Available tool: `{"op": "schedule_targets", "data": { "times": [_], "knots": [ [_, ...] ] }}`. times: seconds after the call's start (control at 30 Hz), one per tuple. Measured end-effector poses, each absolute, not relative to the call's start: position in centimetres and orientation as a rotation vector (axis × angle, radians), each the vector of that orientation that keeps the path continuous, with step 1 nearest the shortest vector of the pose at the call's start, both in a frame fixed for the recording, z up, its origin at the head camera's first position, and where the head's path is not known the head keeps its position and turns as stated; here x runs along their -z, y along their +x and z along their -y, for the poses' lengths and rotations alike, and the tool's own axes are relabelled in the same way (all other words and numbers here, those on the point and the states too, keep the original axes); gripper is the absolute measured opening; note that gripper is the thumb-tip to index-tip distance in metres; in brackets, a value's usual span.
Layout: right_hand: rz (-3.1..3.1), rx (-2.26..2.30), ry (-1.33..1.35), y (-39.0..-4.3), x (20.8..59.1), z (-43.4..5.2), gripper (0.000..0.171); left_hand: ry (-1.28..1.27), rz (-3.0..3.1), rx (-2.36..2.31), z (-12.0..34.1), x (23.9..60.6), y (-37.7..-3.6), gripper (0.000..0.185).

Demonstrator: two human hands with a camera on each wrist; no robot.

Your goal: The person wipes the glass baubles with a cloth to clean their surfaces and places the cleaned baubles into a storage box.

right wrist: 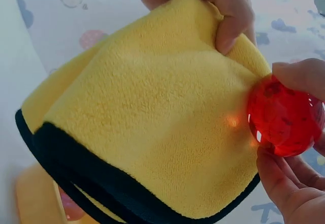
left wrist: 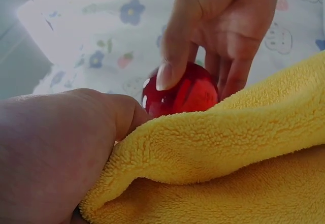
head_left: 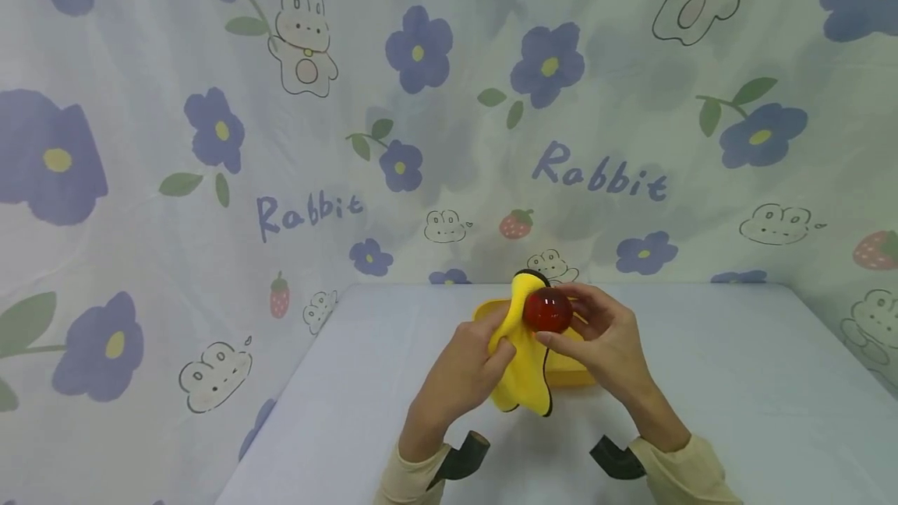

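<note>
Red ball [head_left: 548, 310]: pinched in right hand [head_left: 603, 337] fingertips, raised over yellow tray [head_left: 570, 372], face exposed for wiping. Yellow cloth [head_left: 521, 357]: bunched in left hand [head_left: 459, 376] grip, pressed against ball. Table [head_left: 737, 388] beneath.

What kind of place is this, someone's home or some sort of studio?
Probably a makeshift recording corner rather than a lived-in room: a rabbit-print sheet hangs as a backdrop around a plain white table, and the only things on show are a yellow cloth and a red ball.
</note>
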State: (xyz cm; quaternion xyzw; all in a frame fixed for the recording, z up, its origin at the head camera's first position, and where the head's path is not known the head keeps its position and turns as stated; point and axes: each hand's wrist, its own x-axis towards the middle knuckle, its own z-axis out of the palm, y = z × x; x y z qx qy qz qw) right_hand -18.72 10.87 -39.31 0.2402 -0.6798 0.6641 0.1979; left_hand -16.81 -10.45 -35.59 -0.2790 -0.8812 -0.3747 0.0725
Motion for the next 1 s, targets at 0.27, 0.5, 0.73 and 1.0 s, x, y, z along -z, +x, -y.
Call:
{"op": "schedule_targets", "data": {
  "times": [0.27,0.5,0.73,1.0],
  "knots": [
    [1.948,-1.824,0.569,-19.0,39.3,-11.3,0.062,-0.861,2.627,1.127,10.1,35.5,-16.4,0.023],
    [2.016,-1.741,0.525,-19.2,39.4,-11.7,0.057,-0.872,2.602,1.077,10.0,35.3,-16.1,0.030],
    [2.146,-1.723,0.479,-19.3,39.4,-11.7,0.058,-0.856,2.593,1.029,10.1,35.0,-15.8,0.052],
    [2.224,-1.730,0.467,-19.2,39.7,-11.5,0.054,-0.814,2.586,0.996,9.9,35.1,-15.6,0.052]
  ]
}}
